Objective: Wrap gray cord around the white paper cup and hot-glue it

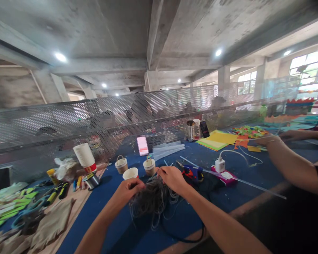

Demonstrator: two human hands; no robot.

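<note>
Near the front edge of the blue table (222,201), both hands work a tangled bundle of grey cord (151,199). The left hand (129,188) is closed on the tangle's left side, seemingly to steady it, while the right hand (172,178) pinches a strand at its top, fingers drawn together as if to tease it loose. Just behind stand a white paper cup (130,173) and two small handled baskets (121,164), within easy reach. A glue gun (192,172) lies to the right. A co-worker's arm (294,165) rests along the right edge.

Grey stringy cord bundle (152,197); matt blue tabletop (116,211); perforated metal screen (69,120).
</note>
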